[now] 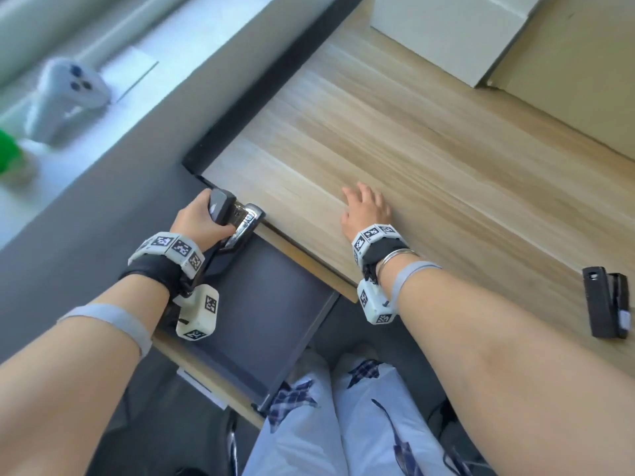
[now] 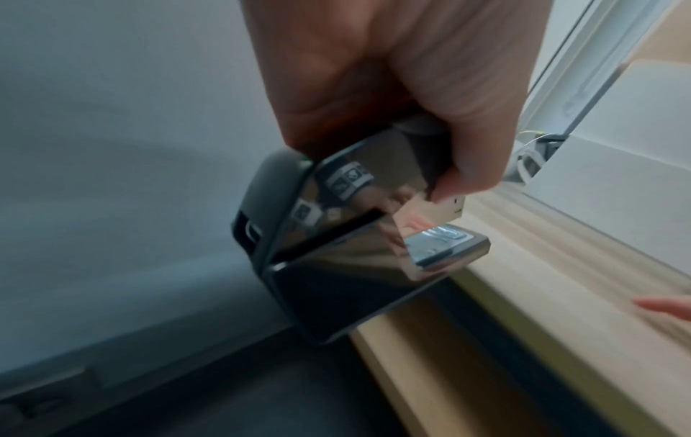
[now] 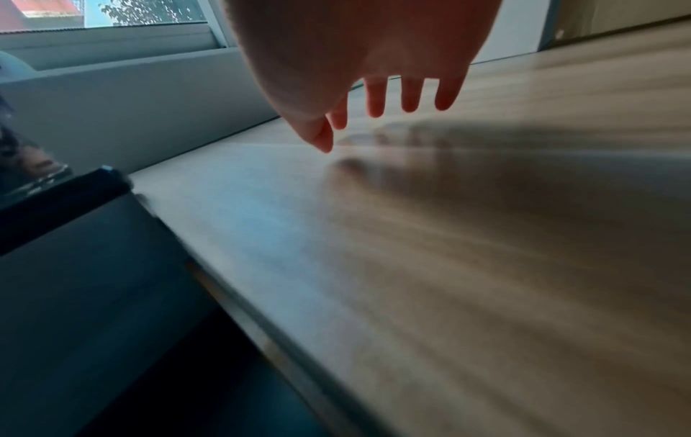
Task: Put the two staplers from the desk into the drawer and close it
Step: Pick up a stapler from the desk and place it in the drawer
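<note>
My left hand (image 1: 197,218) grips a black and chrome stapler (image 1: 237,221) above the far end of the open dark drawer (image 1: 271,314), at the desk's left front corner. In the left wrist view my fingers curl round the stapler's (image 2: 355,245) top, with its shiny base hanging open below. A second black stapler (image 1: 606,300) lies on the wooden desk (image 1: 412,149) near the right edge of the head view. My right hand (image 1: 366,209) hovers flat just above the desk near its front edge, with the fingers (image 3: 376,97) straight and nothing in them.
A white box (image 1: 450,32) stands at the back of the desk. A white game controller (image 1: 67,94) and something green (image 1: 8,149) lie on the window sill at left. My knees (image 1: 343,424) are just below the drawer's front.
</note>
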The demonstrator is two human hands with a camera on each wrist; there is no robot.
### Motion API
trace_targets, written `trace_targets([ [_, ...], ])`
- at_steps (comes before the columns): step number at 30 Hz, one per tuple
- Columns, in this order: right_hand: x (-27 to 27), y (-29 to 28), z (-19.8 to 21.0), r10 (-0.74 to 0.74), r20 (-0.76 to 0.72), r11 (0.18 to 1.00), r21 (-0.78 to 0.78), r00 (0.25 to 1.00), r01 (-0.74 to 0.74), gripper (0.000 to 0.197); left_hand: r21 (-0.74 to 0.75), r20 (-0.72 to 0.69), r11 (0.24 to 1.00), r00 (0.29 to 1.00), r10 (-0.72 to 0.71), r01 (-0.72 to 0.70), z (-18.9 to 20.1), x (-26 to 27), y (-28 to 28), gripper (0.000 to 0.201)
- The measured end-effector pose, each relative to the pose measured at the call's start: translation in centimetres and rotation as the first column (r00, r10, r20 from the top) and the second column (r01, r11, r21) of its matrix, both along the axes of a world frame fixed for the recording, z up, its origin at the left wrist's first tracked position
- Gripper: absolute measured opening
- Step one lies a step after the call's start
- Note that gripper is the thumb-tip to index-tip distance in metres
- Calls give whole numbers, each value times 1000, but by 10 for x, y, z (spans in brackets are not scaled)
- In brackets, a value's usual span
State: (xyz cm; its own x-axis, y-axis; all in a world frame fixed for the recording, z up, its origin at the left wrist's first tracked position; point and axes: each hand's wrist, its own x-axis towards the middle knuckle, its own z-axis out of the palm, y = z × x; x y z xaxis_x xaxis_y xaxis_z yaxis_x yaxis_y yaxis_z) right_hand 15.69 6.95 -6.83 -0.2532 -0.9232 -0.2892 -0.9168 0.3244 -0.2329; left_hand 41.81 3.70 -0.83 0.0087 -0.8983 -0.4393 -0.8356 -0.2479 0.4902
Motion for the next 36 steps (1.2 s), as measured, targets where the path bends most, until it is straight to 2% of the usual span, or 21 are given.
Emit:
trace_targets([
  [8,17,8,-20,-60,-20,995,77,998,61,55,173,77,985,997,-25,11,-86,24,29,38],
  [14,21,9,-27,-74,-41,997,30,996,75,56,188,206,982,978,-28,-12,-146,11,28,52],
  [19,25,12,-35,-86,-92,996,-18,992,85,57,228,256,974,965,-58,-2,-186,3,23,56],
  [22,26,11,-38,-77,-107,997,-30,991,74,58,265,262,964,962,-79,7,-206,-1,23,63],
  [28,25,11,-39,-70,-111,998,-13,991,69,58,277,258,961,964,-66,-8,-237,-9,21,64],
  [36,26,11,-37,-67,-126,998,-11,990,66,58,267,245,963,969,-42,-25,-254,-10,19,57],
])
